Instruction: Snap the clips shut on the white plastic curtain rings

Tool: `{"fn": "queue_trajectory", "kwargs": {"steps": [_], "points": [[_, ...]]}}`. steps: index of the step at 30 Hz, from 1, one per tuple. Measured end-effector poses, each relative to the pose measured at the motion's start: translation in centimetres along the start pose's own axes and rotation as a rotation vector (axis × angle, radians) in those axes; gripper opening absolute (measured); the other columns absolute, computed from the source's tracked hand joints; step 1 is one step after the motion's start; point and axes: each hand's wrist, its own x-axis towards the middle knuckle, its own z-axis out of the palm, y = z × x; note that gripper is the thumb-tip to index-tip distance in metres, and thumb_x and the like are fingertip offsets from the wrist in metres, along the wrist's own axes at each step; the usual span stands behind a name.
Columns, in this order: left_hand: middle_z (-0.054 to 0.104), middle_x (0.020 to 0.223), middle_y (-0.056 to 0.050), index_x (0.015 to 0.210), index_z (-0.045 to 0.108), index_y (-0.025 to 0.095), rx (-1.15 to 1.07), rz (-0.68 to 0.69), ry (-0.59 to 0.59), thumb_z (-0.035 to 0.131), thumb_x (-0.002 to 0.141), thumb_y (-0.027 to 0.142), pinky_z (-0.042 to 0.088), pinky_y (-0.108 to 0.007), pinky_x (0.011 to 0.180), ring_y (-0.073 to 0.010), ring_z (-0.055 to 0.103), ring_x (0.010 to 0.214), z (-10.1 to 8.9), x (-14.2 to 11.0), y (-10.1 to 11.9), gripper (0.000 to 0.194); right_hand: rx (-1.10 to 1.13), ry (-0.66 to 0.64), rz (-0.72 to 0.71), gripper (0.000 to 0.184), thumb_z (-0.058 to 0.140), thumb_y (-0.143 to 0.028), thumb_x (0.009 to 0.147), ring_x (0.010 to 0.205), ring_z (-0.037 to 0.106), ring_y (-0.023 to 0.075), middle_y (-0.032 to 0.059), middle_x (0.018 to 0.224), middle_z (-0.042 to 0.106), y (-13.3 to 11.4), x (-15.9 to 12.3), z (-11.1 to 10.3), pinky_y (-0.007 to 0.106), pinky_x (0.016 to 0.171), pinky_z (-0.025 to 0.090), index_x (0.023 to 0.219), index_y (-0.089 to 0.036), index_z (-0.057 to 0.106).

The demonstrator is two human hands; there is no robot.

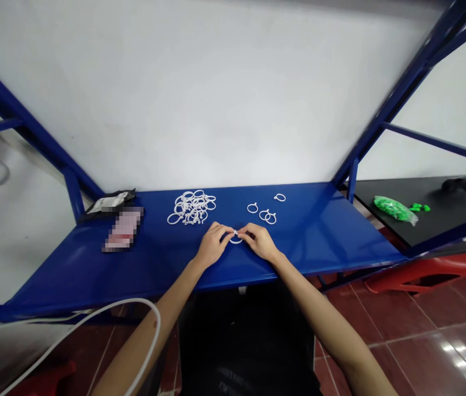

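Observation:
Both of my hands meet over the middle of the blue shelf. My left hand and my right hand each pinch one side of a small white plastic ring, fingers closed on it. A heap of several white rings lies just beyond my left hand. Several separate white rings lie beyond my right hand, one of them further back.
A black packet and a blurred pink item lie at the shelf's left. Blue frame posts rise on both sides. A black table to the right holds a green bag. A white cable crosses low left. A red stool stands on the floor.

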Motion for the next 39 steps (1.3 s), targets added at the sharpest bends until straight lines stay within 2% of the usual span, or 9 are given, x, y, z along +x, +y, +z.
{"fn": "queue_trajectory", "kwargs": {"steps": [15, 19, 23, 27, 31, 33, 36, 39], "points": [[0.07, 0.089, -0.004, 0.095, 0.067, 0.023, 0.04, 0.065, -0.022, 0.049, 0.101, 0.026, 0.053, -0.037, 0.085, -0.0212, 0.06, 0.09, 0.3, 0.1, -0.2, 0.019, -0.134, -0.038, -0.088, 0.025, 0.049, -0.036, 0.104, 0.091, 0.067, 0.0189, 0.0057, 0.099, 0.07, 0.1, -0.3, 0.3, 0.029, 0.083, 0.05, 0.106, -0.028, 0.073], [0.072, 0.096, -0.005, 0.102, 0.067, 0.023, 0.072, 0.078, -0.043, 0.047, 0.102, 0.024, 0.053, -0.037, 0.088, -0.0211, 0.061, 0.093, 0.4, 0.0, -0.3, 0.021, -0.186, -0.052, -0.094, 0.027, 0.045, -0.035, 0.105, 0.092, 0.067, 0.0179, 0.0056, 0.101, 0.069, -0.2, -0.3, 0.4, 0.027, 0.082, 0.05, 0.105, -0.028, 0.071], [0.073, 0.106, -0.004, 0.113, 0.066, 0.024, 0.126, 0.055, -0.041, 0.046, 0.102, 0.026, 0.052, -0.036, 0.093, -0.0206, 0.063, 0.1, 0.6, 0.0, -0.3, 0.022, -0.258, -0.031, -0.062, 0.019, 0.051, -0.033, 0.102, 0.087, 0.066, 0.0176, 0.0056, 0.102, 0.069, -0.4, -0.3, 0.7, 0.026, 0.076, 0.049, 0.107, -0.026, 0.068], [0.072, 0.11, -0.006, 0.121, 0.063, 0.023, 0.254, -0.079, 0.04, 0.052, 0.1, 0.03, 0.047, -0.04, 0.1, -0.0242, 0.061, 0.106, 0.0, 0.3, -0.9, 0.025, -0.336, 0.081, 0.04, 0.015, 0.054, -0.028, 0.098, 0.081, 0.065, 0.0184, 0.005, 0.099, 0.068, 0.1, 0.0, 0.7, 0.028, 0.073, 0.05, 0.106, -0.025, 0.067], [0.062, 0.12, -0.018, 0.12, 0.062, 0.015, 0.456, -0.331, 0.201, 0.051, 0.095, 0.026, 0.04, -0.053, 0.101, -0.0366, 0.052, 0.118, -1.7, 0.7, -2.6, 0.029, -0.407, 0.266, 0.179, 0.019, 0.05, -0.024, 0.097, 0.087, 0.064, 0.023, 0.0101, 0.102, 0.065, 2.1, 0.8, -0.6, 0.034, 0.079, 0.052, 0.102, -0.02, 0.068], [0.058, 0.122, -0.023, 0.122, 0.06, 0.01, 0.54, -0.437, 0.245, 0.053, 0.092, 0.025, 0.039, -0.057, 0.098, -0.0412, 0.048, 0.121, -2.4, 0.7, -3.5, 0.034, -0.432, 0.325, 0.218, 0.021, 0.05, -0.024, 0.097, 0.089, 0.064, 0.0242, 0.012, 0.105, 0.062, 3.6, 1.3, -1.7, 0.036, 0.083, 0.052, 0.104, -0.019, 0.069], [0.06, 0.117, -0.022, 0.114, 0.064, 0.011, 0.618, -0.51, 0.222, 0.054, 0.09, 0.026, 0.039, -0.056, 0.095, -0.041, 0.048, 0.117, -3.0, 0.7, -4.5, 0.03, -0.468, 0.413, 0.266, 0.028, 0.047, -0.024, 0.096, 0.09, 0.063, 0.0245, 0.0144, 0.11, 0.058, 5.7, 1.7, -3.4, 0.039, 0.085, 0.053, 0.114, -0.015, 0.067], [0.065, 0.108, -0.018, 0.103, 0.067, 0.016, 0.655, -0.513, 0.175, 0.053, 0.091, 0.026, 0.038, -0.053, 0.093, -0.038, 0.049, 0.111, -3.1, 0.6, -4.9, 0.021, -0.504, 0.491, 0.293, 0.038, 0.046, -0.027, 0.096, 0.096, 0.062, 0.0275, 0.0184, 0.116, 0.054, 6.7, 1.7, -4.6, 0.045, 0.088, 0.053, 0.127, -0.01, 0.061]]}}
